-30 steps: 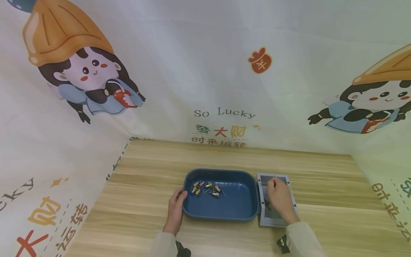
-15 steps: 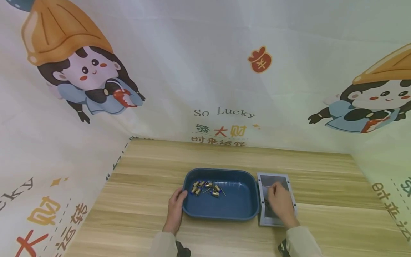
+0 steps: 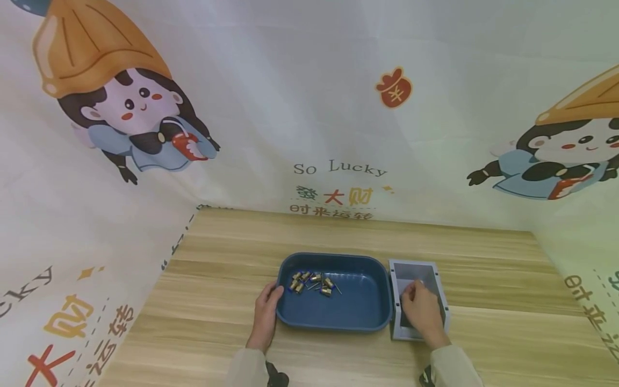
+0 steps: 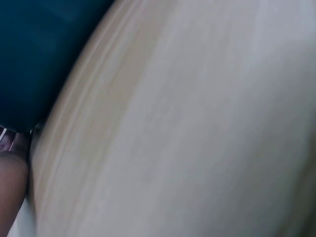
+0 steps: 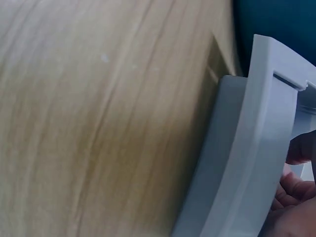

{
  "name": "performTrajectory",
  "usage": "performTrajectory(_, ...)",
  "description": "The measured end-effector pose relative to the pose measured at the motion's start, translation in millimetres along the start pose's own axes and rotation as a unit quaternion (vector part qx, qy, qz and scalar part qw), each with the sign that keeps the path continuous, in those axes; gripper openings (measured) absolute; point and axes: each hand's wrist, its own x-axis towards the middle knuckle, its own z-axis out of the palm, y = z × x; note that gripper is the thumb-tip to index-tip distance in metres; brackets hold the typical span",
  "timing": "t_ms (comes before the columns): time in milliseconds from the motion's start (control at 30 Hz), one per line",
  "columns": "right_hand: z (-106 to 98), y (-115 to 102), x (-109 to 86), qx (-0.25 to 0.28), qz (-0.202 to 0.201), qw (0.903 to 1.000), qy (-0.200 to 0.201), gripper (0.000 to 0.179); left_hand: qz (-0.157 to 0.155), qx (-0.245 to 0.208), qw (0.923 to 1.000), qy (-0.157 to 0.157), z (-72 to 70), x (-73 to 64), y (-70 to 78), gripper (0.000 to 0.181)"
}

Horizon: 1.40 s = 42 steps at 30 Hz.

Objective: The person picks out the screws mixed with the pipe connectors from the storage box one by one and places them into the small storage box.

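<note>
My left hand [image 3: 265, 317] holds the left end of a dark blue plastic tray [image 3: 333, 329], thumb at the rim and fingers along the outer wall. Inside the tray's left half lie several small brass-coloured cylinders [image 3: 325, 292] with blue ends, thin metal pins among them. Against the tray's right side stands a grey rectangular box [image 3: 418, 264]. My right hand [image 3: 424, 310] reaches down into it, fingers curled and fingertips close together; I cannot tell whether they pinch anything. In the right wrist view, the wall of the box [image 5: 252, 163] partly hides these fingers.
The tray and box stand on a wood-grain table [image 3: 232, 242]. A white printed cloth [image 3: 338, 123] hangs behind it and at both sides. Small dark holes mark the box rim. Black straps [image 3: 275, 376] show at the sleeves.
My right hand has moved lower and nearer inside the grey box. A thin pin-like thing at its fingertips earlier no longer shows. The left hand has kept its place at the tray.
</note>
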Motion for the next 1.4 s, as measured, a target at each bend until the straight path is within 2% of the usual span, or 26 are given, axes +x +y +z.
performTrajectory(467, 0.8, 3.7, -2.1, -0.011, 0.015, 0.9996, -0.023, 0.009, -0.002, 0.004, 1.0000, -0.003, -0.4, -1.5, 0.3, 0.047)
performTrajectory(800, 1.1, 2.6, -3.1, -0.037, 0.025, 0.9972, -0.061, 0.007, -0.002, 0.001, 1.0000, -0.004, 0.5, -2.5, 1.8, 0.047)
performTrajectory(1400, 0.7, 1.7, -2.8, -0.039, 0.018, 0.9974, -0.059, 0.004, 0.011, 0.005, 0.9999, -0.001, 0.9, -3.7, 1.6, 0.046)
